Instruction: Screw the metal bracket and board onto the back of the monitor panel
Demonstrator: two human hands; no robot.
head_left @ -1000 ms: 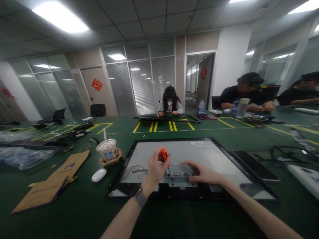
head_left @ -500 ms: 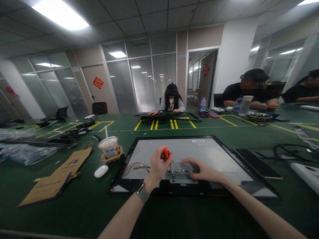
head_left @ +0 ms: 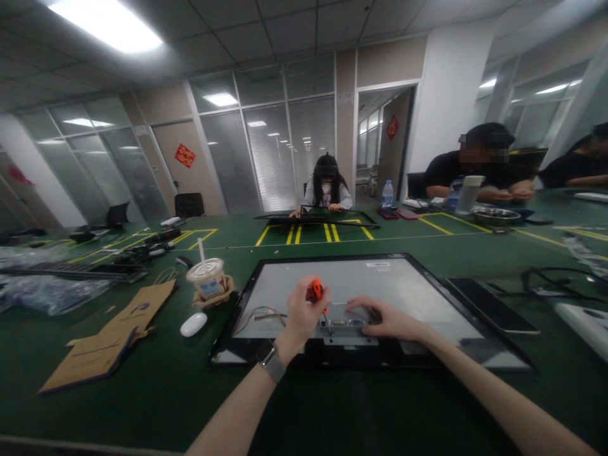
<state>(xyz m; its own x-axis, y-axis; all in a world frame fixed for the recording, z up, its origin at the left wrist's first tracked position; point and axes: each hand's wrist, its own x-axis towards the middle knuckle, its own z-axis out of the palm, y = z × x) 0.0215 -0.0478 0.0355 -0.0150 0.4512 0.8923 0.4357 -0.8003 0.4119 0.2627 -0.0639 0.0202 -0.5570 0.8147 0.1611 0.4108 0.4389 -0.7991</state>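
Observation:
An orange-and-black screwdriver (head_left: 316,290) is in my left hand (head_left: 304,310), closed around its handle. Its thin shaft points down to a metal port bracket (head_left: 351,341) near the front of a display panel (head_left: 285,285). The panel lies flat on the table with its grey back up and a black frame around it. My right hand (head_left: 389,320) grips the right end of the bracket, thumb in front and fingers behind. Connector ports show between the two hands. Thin wires (head_left: 259,315) lie on the panel to the left. The screwdriver's tip is too small to make out clearly.
Left of the panel are a lidded drink cup (head_left: 208,278), a white mouse (head_left: 193,324) and a brown paper bag (head_left: 109,335). A dark flat slab (head_left: 491,305) and cables (head_left: 555,285) lie to the right. Across the green table (head_left: 156,405), a person handles a black frame.
My view has shifted slightly. The screwdriver stays over the bracket in my left hand, and my right hand keeps its place. The person opposite has moved one hand a little.

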